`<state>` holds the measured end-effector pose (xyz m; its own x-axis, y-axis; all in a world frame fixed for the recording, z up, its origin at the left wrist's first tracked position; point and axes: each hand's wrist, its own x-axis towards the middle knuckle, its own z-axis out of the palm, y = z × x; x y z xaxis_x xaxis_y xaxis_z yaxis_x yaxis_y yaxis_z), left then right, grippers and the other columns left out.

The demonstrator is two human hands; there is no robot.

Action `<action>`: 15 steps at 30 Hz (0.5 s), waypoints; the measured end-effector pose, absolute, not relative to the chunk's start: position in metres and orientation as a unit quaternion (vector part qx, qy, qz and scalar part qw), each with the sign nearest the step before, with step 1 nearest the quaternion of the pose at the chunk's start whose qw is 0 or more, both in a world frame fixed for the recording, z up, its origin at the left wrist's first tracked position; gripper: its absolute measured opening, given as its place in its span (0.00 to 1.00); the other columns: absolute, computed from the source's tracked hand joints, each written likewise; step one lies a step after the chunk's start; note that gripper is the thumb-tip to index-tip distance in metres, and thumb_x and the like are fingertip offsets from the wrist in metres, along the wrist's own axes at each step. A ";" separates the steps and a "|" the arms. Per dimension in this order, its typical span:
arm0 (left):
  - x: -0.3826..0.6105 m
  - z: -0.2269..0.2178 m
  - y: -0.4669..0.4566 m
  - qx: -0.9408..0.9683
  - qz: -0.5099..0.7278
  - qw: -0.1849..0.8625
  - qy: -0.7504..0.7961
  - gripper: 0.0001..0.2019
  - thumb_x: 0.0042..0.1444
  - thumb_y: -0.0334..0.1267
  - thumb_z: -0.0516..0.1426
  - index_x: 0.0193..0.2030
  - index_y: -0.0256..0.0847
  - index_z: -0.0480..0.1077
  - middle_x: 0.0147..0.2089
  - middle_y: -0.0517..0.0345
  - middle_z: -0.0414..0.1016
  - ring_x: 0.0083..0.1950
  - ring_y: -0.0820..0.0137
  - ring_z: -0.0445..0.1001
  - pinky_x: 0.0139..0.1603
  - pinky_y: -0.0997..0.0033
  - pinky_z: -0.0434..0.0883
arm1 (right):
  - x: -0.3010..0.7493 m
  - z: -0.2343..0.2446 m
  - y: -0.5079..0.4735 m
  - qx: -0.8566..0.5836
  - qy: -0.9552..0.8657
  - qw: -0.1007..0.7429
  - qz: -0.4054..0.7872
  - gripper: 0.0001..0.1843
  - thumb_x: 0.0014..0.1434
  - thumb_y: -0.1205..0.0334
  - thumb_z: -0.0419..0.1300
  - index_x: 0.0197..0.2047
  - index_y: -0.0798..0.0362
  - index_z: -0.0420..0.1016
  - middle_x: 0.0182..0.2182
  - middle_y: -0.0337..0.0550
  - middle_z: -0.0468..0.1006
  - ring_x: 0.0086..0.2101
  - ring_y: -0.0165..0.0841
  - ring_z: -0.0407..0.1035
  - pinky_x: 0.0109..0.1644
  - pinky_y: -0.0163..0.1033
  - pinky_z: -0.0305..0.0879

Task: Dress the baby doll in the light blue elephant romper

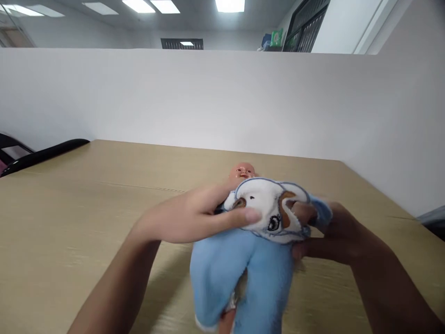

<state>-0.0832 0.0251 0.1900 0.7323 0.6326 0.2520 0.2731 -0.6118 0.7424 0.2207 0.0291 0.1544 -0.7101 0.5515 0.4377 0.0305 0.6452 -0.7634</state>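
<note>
A plastic baby doll [243, 170] lies on the table with its head toward the far side. A light blue fleece outfit [239, 264] covers its body, trimmed with a white dog-face piece [263, 204] that has brown patches and stitched eyes. My left hand [205, 215] grips that piece from the left, thumb pressed on its front, the other fingers partly hidden. At the right side, my right hand [333, 234] is closed around the sleeve part of the outfit. Below, one bare doll leg [226, 321] shows between the outfit's open legs.
The light wood table [86, 232] runs back to a white partition [208, 102]. A black curved chair part [48, 153] stands beyond the table's left edge. Something grey and dark [434, 220] sits past the right edge.
</note>
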 end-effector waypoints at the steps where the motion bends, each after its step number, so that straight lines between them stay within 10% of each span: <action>1: -0.089 0.189 0.030 0.870 0.205 0.369 0.254 0.15 0.74 0.50 0.61 0.55 0.41 0.76 0.49 0.55 0.82 0.45 0.67 0.79 0.45 0.72 0.76 | 0.225 0.152 0.030 -0.185 -0.825 0.370 0.385 0.10 0.61 0.60 0.78 0.40 0.47 0.82 0.41 0.40 0.80 0.40 0.38 0.76 0.46 0.40 0.76; 7: -0.095 0.179 0.045 0.862 0.252 0.397 0.191 0.12 0.74 0.48 0.61 0.50 0.41 0.77 0.50 0.53 0.82 0.59 0.61 0.78 0.59 0.68 0.77 | 0.221 0.143 0.036 -0.231 -0.808 0.334 0.427 0.19 0.57 0.62 0.81 0.50 0.47 0.83 0.44 0.42 0.83 0.46 0.41 0.77 0.53 0.42 0.78; 11: -0.080 0.171 0.042 0.836 0.335 0.391 0.188 0.13 0.73 0.49 0.62 0.53 0.41 0.77 0.46 0.53 0.80 0.53 0.63 0.79 0.49 0.71 0.79 | 0.199 0.134 0.032 -0.181 -0.788 0.206 0.551 0.21 0.57 0.59 0.81 0.51 0.50 0.84 0.44 0.41 0.86 0.46 0.40 0.81 0.52 0.38 0.80; 15: -0.079 0.171 0.043 0.822 0.294 0.434 0.224 0.13 0.71 0.48 0.64 0.52 0.40 0.78 0.48 0.54 0.81 0.47 0.66 0.79 0.47 0.73 0.78 | 0.194 0.127 0.028 -0.175 -0.819 0.289 0.464 0.33 0.48 0.65 0.83 0.57 0.48 0.83 0.52 0.42 0.85 0.56 0.43 0.79 0.61 0.38 0.77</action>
